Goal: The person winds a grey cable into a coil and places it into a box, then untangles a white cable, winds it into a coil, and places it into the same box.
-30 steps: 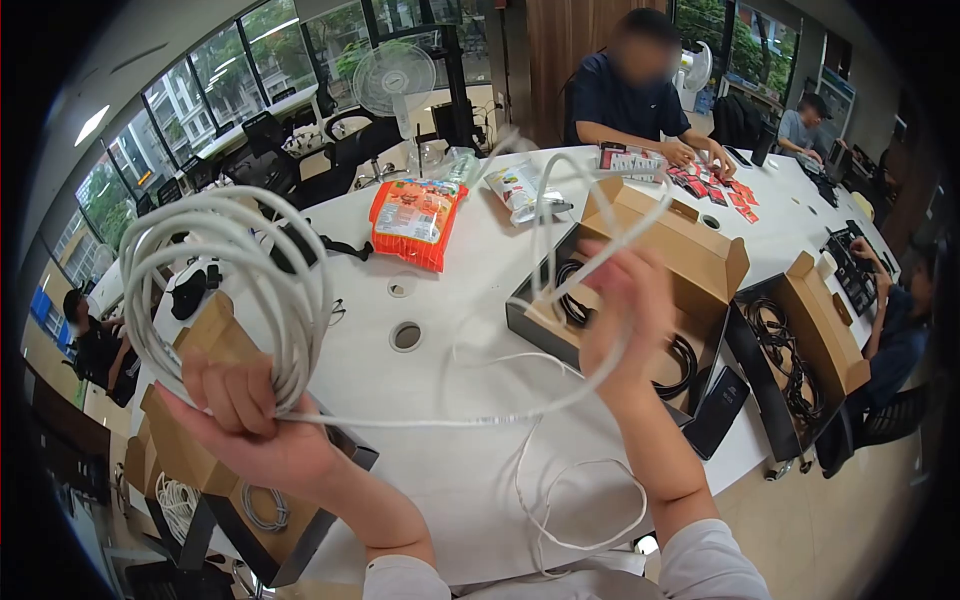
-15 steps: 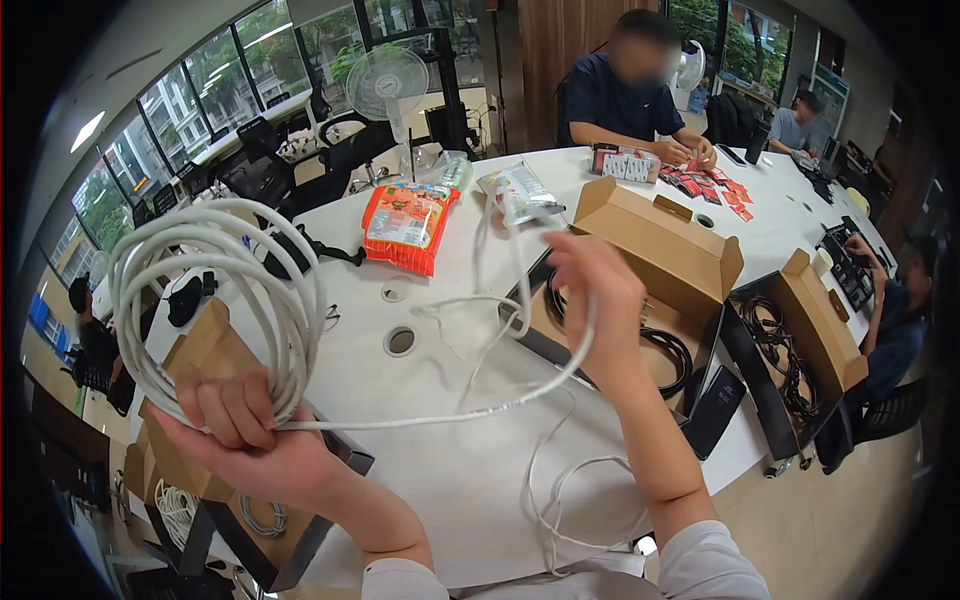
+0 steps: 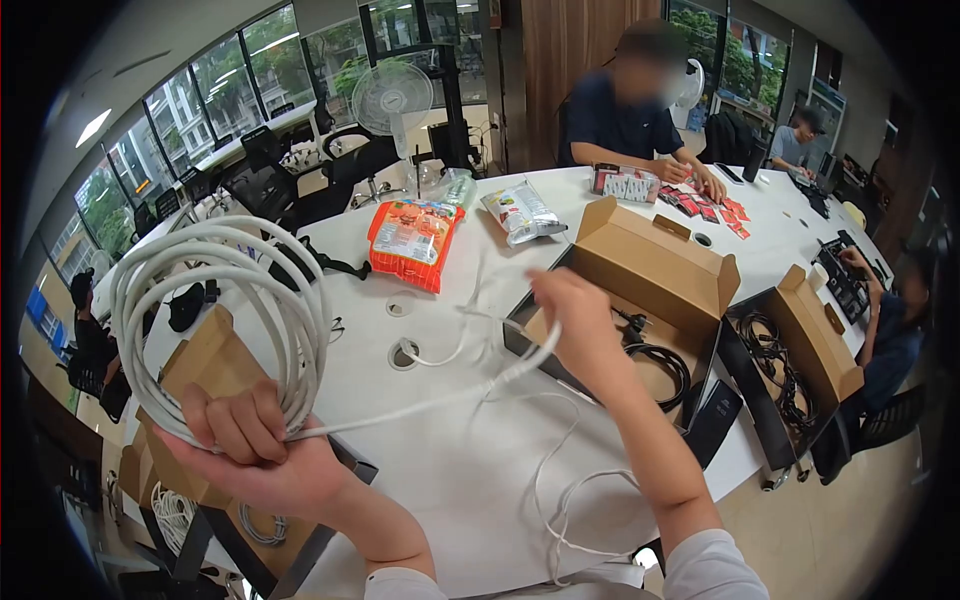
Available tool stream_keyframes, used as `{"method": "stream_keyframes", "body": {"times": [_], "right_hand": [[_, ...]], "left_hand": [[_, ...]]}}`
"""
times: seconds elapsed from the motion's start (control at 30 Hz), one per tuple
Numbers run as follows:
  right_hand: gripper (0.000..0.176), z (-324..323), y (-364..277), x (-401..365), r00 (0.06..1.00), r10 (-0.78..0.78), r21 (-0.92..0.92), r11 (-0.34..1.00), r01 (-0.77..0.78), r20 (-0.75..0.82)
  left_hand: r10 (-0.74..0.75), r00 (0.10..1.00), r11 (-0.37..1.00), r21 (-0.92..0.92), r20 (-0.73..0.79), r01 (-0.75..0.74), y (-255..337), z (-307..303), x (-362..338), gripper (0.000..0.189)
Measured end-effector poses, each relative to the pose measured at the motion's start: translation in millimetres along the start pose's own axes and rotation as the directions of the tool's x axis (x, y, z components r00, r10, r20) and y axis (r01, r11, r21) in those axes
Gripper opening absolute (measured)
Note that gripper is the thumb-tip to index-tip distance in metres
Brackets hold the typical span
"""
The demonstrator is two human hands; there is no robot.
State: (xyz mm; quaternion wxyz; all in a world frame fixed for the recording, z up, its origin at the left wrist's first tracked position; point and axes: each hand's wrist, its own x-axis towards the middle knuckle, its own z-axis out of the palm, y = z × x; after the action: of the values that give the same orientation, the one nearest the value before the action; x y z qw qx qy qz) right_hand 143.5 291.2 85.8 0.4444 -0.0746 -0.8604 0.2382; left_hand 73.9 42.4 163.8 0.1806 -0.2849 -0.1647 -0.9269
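My left hand [image 3: 245, 445] is raised at the left, fingers wrapped round the bottom of a coil of white cable [image 3: 303, 345]. Several large loops stand upright above the fist. From it a strand runs right across to my right hand [image 3: 578, 325], which is closed round the cable above the table's middle; its fingertips are slightly blurred. More white cable hangs past that hand, and a loose length [image 3: 545, 480] lies on the white table [image 3: 440, 510] below.
An open box with black cables [image 3: 655, 235] stands right of my right hand, another [image 3: 800, 360] beyond it. Boxes of cable [image 3: 270, 560] sit lower left. Snack bags [image 3: 415, 245] and a cable hole [image 3: 403, 355] are mid-table. A person [image 3: 625, 120] handles red packets opposite.
My right hand has moved slightly left and down, with the cable strand between the hands now rising more steeply. Loose cable beyond it has swung left and dropped near the table hole.
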Motion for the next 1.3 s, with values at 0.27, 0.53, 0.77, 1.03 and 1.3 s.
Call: {"method": "stream_keyframes", "body": {"times": [0.27, 0.53, 0.77, 1.03, 1.3], "right_hand": [[0.016, -11.5, 9.4, -3.0, 0.976, 0.017, -0.191, 0.981, 0.026, 0.219], [0.005, -6.0, 16.2, 5.6, 0.991, 0.066, 0.013, 0.998, -0.065, -0.114], [0.014, 2.9, 30.9, -3.2, 0.955, 0.243, 0.157, 0.95, -0.269, 0.169], [0.015, 1.4, 47.0, -14.8, 0.934, 0.232, 0.284, 0.908, -0.309, 0.273], [0.041, -40.5, 44.0, 6.4, 0.935, 0.327, 0.738, 0.664, -0.12, -0.141]], "left_hand": [[0.071, 0.997, 0.995, 0.078, -0.044, -0.067, -1.9, 6.2, -2.3, 0.041], [0.141, 0.988, 0.987, 0.087, -0.056, -0.136, 9.7, -0.1, -3.8, 0.036], [0.179, 0.982, 0.983, 0.053, -0.058, -0.176, 5.6, 16.8, -13.5, 0.035], [0.21, 0.975, 0.947, 0.264, -0.075, -0.183, 2.6, 40.1, -24.9, 0.046], [0.109, 0.985, 0.987, 0.106, 0.133, -0.124, -15.6, 37.9, -32.0, 0.037]]}}
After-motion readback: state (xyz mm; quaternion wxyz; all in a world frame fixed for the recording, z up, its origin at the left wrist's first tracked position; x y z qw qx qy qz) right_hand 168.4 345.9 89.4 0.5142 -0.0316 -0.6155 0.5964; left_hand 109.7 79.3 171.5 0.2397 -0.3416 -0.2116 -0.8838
